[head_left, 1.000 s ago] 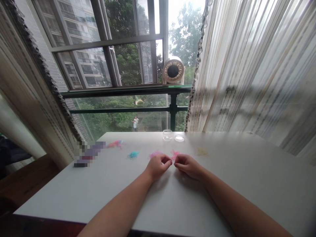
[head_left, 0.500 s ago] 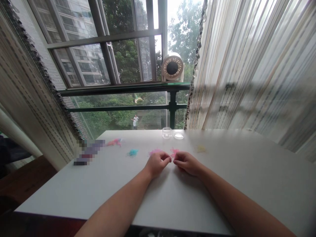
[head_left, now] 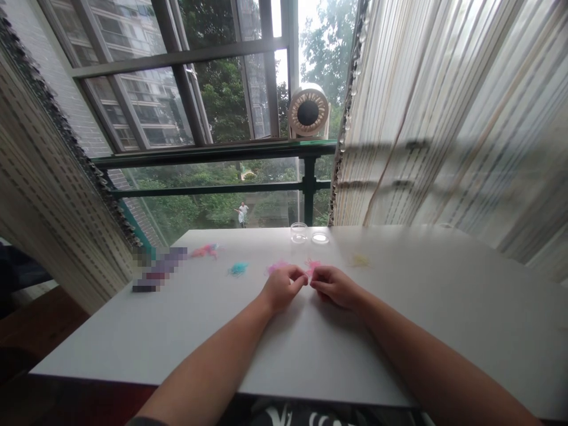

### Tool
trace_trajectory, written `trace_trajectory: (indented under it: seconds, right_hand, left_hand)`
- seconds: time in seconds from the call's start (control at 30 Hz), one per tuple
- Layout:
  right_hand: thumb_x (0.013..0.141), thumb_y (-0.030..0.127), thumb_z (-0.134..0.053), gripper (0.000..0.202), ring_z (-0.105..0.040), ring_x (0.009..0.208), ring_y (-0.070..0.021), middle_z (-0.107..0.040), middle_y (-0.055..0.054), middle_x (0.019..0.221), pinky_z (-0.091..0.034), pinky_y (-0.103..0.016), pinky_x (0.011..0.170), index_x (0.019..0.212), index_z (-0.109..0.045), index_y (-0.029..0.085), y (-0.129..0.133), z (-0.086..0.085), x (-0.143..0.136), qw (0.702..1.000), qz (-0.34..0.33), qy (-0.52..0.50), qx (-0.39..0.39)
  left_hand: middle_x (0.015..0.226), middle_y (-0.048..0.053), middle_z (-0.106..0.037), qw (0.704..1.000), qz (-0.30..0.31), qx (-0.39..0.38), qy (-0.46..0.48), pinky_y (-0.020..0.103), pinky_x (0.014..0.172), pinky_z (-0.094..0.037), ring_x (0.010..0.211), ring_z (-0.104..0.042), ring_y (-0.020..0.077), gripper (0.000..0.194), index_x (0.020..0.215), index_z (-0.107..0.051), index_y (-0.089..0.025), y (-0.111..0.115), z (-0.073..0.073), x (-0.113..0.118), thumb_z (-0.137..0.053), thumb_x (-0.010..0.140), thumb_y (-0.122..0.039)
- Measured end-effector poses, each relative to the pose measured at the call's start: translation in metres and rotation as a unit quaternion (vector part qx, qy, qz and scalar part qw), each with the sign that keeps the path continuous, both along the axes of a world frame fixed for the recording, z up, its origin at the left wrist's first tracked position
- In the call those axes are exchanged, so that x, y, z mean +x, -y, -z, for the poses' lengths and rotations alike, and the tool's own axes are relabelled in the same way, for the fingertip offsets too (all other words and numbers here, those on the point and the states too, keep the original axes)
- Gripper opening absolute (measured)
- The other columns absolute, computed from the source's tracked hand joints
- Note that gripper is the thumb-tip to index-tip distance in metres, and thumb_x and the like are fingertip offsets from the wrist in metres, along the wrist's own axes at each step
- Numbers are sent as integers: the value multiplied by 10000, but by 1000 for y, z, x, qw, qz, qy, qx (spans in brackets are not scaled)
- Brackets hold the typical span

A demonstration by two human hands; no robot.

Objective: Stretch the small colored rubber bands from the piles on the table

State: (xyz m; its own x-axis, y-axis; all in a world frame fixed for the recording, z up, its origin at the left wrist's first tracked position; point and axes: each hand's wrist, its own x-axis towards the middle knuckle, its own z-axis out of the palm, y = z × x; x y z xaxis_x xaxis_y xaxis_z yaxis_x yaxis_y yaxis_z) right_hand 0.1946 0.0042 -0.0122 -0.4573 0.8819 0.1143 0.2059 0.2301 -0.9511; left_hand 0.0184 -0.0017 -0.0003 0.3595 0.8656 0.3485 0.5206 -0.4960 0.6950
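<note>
My left hand (head_left: pixel 284 287) and my right hand (head_left: pixel 333 286) are nearly fingertip to fingertip over the white table (head_left: pixel 177 331). Both are closed in a pinch, and whatever they hold is too small to make out. Just behind my right fingertips lies a pink pile of thin strands (head_left: pixel 313 265). A purple pile (head_left: pixel 277 267) is partly hidden behind my left hand. To the left are a turquoise pile (head_left: pixel 238 268) and a pink and orange pile (head_left: pixel 205 251). A yellow pile (head_left: pixel 360 260) lies to the right.
A clear round container (head_left: pixel 299 234) and a clear lid (head_left: pixel 320 238) stand near the far edge. A pixelated purple object (head_left: pixel 162 269) lies at the left edge. Beyond the table are a round fan (head_left: pixel 308 112), a green railing, windows and striped curtains.
The view has shifted slightly, so the table and piles appear a little higher. My hands keep nearly the same pinched pose, fingertips close together.
</note>
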Motion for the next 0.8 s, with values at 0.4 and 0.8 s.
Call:
trace_trajectory:
  seconds: [0.4, 0.8]
  right_hand:
    - [722, 193, -522, 33, -431, 362, -73, -451, 75, 421, -313, -176, 358, 699, -509, 172, -1, 1, 1, 1000, -11, 5, 1]
    - [731, 236, -517, 80, -454, 395, -80, -464, 62, 451, -340, -184, 385, 690, -505, 169, -3, 3, 3, 999, -19, 38, 0]
  left_hand:
    - [760, 0, -667, 995, -64, 25, -66, 224, 656, -433, 676, -571, 120, 207, 803, -651, -194, -21, -7, -31, -496, 762, -324]
    - [829, 19, -662, 970, -175, 44, -161, 257, 718, -438, 772, -578, 161, 205, 796, -689, -217, -44, -1, -59, -525, 726, -318]
